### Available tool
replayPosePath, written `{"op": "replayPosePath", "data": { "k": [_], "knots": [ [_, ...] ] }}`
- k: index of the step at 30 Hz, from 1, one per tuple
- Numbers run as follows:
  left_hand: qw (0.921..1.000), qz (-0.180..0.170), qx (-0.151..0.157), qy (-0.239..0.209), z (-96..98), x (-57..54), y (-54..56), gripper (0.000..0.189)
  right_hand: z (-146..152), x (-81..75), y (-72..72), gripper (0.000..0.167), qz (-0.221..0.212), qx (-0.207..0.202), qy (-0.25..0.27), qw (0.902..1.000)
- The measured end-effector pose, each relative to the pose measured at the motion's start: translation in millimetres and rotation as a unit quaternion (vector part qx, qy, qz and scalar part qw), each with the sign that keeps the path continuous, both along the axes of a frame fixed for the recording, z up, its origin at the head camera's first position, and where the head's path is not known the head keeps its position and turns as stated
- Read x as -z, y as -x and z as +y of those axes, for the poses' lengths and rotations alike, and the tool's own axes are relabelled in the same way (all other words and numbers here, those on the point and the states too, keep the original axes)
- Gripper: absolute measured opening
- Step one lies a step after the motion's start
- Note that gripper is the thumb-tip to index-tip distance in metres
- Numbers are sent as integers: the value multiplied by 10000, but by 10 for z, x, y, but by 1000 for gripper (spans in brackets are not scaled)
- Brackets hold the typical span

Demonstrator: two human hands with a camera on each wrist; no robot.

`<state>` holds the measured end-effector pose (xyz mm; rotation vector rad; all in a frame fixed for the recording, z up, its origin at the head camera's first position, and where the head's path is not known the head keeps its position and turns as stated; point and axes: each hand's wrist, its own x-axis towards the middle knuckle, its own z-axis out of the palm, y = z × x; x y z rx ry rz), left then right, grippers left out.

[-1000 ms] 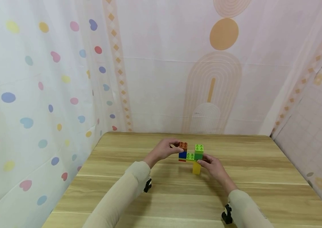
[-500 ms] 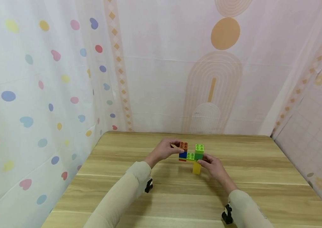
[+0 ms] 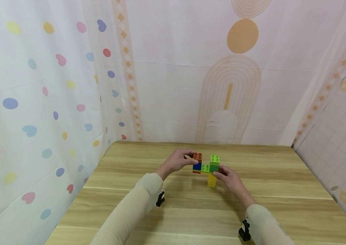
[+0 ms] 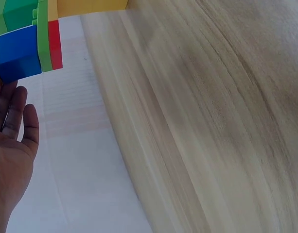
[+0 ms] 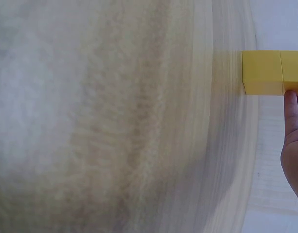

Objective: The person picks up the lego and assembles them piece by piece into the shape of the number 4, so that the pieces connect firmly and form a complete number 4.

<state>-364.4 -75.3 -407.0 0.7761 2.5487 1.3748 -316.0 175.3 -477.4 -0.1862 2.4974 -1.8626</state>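
Note:
A toy brick structure stands on the table, built like a bridge. Its right leg is of yellow bricks (image 3: 211, 181), with a lime plate (image 3: 205, 168) across the top. On the plate's right end sit a green brick (image 3: 214, 168) and a lime brick (image 3: 214, 159). Its left end bears a blue brick (image 4: 17, 56) topped by a brown brick (image 3: 197, 156); a red piece (image 4: 55, 46) is underneath. My left hand (image 3: 179, 160) pinches the brown brick, thumb in front. My right hand (image 3: 229, 177) grips the structure where the yellow leg meets the plate.
The wooden table (image 3: 191, 221) extends around the structure. Patterned curtains (image 3: 173, 102) hang behind it and at the left side. Black wrist devices (image 3: 160, 199) sit under both sleeves.
Both hands keep their hold and the structure stays put. Only a slight shift of the head view shows.

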Motion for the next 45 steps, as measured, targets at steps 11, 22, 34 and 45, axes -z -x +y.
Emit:
{"op": "replayPosePath", "data": {
  "k": [11, 22, 34, 45],
  "knots": [
    [9994, 81, -64, 341, 9, -25, 34, 42, 5, 5, 6, 45, 2, 23, -100, 9999],
    [9999, 106, -25, 87, -15, 50, 10, 32, 1, 18, 1, 44, 53, -19, -118, 9999],
    [9990, -172, -175, -369, 8, 78, 9, 34, 14, 22, 16, 44, 44, 13, -130, 9999],
    [9967, -353, -158, -716, 10, 146, 25, 36, 11, -10, 1, 44, 37, -24, -114, 9999]
  ]
}}
